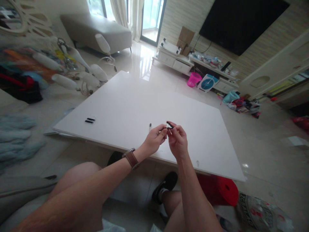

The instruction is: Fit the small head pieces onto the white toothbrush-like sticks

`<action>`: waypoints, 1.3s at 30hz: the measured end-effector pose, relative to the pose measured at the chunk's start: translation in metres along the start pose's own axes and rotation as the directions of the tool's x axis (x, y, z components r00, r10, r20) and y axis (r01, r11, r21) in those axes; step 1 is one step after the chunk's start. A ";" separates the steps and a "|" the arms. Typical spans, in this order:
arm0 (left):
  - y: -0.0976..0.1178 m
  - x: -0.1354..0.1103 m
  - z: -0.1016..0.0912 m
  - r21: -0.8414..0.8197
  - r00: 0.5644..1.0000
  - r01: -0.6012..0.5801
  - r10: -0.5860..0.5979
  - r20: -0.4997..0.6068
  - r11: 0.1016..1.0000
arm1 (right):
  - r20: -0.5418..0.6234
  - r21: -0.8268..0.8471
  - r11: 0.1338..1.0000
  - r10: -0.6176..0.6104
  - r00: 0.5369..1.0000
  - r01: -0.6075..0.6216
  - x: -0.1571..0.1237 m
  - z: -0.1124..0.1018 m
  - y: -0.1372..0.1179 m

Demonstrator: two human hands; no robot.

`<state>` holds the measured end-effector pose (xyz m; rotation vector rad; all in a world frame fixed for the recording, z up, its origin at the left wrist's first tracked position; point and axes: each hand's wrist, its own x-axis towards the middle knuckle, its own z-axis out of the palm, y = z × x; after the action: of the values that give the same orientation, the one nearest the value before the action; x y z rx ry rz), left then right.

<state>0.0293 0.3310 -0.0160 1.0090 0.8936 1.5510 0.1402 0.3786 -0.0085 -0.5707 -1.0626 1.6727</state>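
I am sitting at the near edge of one large white board [135,106], which is lying flat, with bare surface stretching far and to both sides. My left hand [155,140] and right hand [177,140] are meeting just over that near edge. Two short black strips [89,120] are lying side by side near the board's left edge, well apart from my hands. Both sets of fingertips are pinching one small black-and-silver part [169,125], perhaps a metal fitting.

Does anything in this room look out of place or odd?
Yes: a light fixture lies on the floor, left of the white board. A red roll sits under the board's near edge. Left hand and right hand pinch a small part.
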 end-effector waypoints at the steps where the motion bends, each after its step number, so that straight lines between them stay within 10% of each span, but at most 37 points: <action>1: 0.000 0.000 0.000 0.009 1.000 0.002 -0.002 0.001 1.000 | 0.012 -0.025 1.000 -0.007 1.000 0.007 0.000 -0.001 -0.002; 39: 0.004 -0.005 0.001 0.358 0.990 -0.063 0.103 -0.093 0.932 | -0.063 -0.048 0.998 0.028 0.998 -0.031 -0.003 0.007 -0.003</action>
<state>0.0298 0.3254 -0.0126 1.2380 1.2547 1.5602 0.1372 0.3733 -0.0030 -0.6687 -1.0573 1.6478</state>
